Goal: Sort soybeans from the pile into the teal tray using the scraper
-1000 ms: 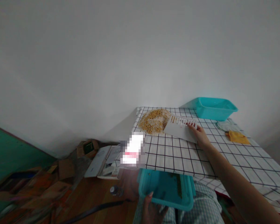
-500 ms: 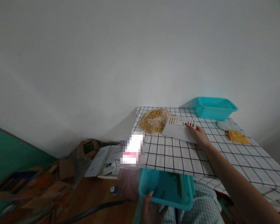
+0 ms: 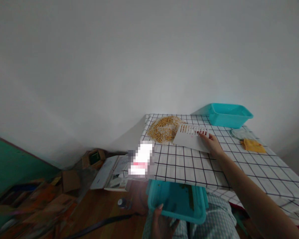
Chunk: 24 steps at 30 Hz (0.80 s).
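R hand [image 3: 213, 144] grips white slotted plastic scraper [image 3: 191, 138] by yellow bean pile [image 3: 163, 128], far-left corner of table [image 3: 184, 166]. Risk: pushed too hard, beans may miss teal plastic tray [image 3: 176, 203] that L hand [image 3: 162, 223] clasps.

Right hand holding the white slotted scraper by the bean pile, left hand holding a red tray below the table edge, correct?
No: the head view shows the tray in the left hand is teal, not red. The right hand does hold the white slotted scraper beside the bean pile.
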Each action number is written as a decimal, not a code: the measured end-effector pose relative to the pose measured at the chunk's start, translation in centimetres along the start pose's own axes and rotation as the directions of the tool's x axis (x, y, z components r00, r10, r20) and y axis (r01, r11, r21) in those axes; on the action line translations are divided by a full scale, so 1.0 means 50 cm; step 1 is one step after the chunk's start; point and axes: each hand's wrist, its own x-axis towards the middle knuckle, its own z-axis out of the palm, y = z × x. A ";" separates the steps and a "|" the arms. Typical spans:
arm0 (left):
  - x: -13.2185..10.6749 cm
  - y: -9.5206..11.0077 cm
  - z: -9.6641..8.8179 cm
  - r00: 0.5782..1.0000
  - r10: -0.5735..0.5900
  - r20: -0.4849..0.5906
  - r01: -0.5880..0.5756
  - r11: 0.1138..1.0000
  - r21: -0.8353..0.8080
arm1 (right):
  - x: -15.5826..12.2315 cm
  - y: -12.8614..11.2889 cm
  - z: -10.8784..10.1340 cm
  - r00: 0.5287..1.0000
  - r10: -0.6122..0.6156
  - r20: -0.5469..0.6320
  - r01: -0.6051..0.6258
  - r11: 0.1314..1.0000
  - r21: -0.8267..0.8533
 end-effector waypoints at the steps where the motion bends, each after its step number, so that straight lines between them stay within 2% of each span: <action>1: 0.000 0.000 0.000 1.000 -0.003 -0.004 0.003 1.000 -0.002 | -0.001 -0.001 0.000 1.000 0.003 0.004 -0.003 1.000 0.004; 8: -0.005 -0.001 0.006 1.000 0.011 -0.006 -0.011 1.000 0.001 | -0.004 -0.005 0.003 0.998 0.027 0.050 -0.030 0.998 0.053; 14: -0.003 -0.001 0.003 1.000 0.010 -0.015 -0.010 1.000 0.005 | 0.000 0.002 -0.001 0.999 -0.041 0.025 0.040 0.999 0.036; 24: -0.003 -0.001 0.003 1.000 0.007 -0.020 -0.007 1.000 0.005 | -0.010 -0.008 0.003 0.998 0.029 0.055 -0.031 0.999 0.027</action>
